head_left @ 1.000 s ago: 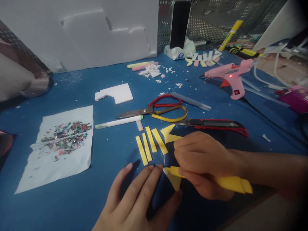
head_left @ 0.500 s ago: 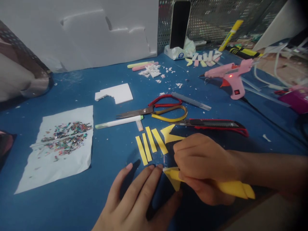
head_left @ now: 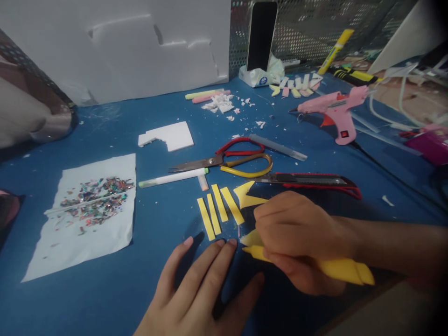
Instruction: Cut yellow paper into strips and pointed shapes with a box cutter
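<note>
My right hand (head_left: pixel 297 242) is closed around a yellow marker (head_left: pixel 345 272), its tip pointing left. Beside that tip, a small pale yellow piece (head_left: pixel 249 239) shows, mostly hidden by my right hand. My left hand (head_left: pixel 203 289) rests on the blue tabletop with its fingers spread, holding nothing; its fingertips are close to the small piece. Just beyond lie several yellow strips (head_left: pixel 219 203) and an angular yellow piece (head_left: pixel 247 198). Scissors (head_left: pixel 210 162) with one red and one yellow handle lie past them, near a red and black box cutter (head_left: pixel 308 179).
A white pen (head_left: pixel 171 178) lies left of the strips. Coloured flakes cover a white paper sheet (head_left: pixel 49 252) at left. Farther back are a notched white board piece (head_left: pixel 178 135), white scraps (head_left: pixel 222 102), a propped phone (head_left: pixel 262 37) and a pink glue gun (head_left: pixel 343 109) with its cord.
My right hand and the marker have shifted slightly right. The small piece's corner below the marker no longer shows; part of it now appears above the tip. The glue gun's red light is out.
</note>
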### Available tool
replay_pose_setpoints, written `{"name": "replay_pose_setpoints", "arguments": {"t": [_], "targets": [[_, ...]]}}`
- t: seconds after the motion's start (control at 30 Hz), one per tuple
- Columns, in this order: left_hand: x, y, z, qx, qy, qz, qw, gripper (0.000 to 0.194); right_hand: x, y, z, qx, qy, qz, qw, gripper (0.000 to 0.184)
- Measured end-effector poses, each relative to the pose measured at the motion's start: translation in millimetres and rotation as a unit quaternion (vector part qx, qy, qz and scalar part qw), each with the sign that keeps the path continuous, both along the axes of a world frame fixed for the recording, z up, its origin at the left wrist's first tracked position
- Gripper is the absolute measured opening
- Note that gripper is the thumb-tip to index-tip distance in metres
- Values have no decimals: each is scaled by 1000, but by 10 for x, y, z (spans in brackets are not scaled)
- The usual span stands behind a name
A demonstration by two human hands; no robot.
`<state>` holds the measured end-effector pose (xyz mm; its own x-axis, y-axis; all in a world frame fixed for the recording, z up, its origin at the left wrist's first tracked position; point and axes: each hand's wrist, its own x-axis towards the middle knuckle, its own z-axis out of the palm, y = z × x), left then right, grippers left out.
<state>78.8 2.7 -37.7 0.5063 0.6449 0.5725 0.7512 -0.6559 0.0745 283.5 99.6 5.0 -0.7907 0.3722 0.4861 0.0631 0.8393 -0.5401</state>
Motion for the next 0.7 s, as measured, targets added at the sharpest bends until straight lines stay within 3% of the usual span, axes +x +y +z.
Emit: {"name": "replay_pose_setpoints", "arguments": {"t": [0.3, 0.53, 0.7], "targets": [[-10, -1, 5, -13, 6, -3, 1000, 35, 25, 26, 43, 2, 22, -37, 999, 23], [-13, -18, 19, -26, 5, -11, 1000, 35, 13, 17, -3, -8, 6, -4, 1000, 21], [-1, -32, 55, -56, 7, -1, 998, 31, 39, 38, 41, -11, 18, -30, 999, 24]]}}
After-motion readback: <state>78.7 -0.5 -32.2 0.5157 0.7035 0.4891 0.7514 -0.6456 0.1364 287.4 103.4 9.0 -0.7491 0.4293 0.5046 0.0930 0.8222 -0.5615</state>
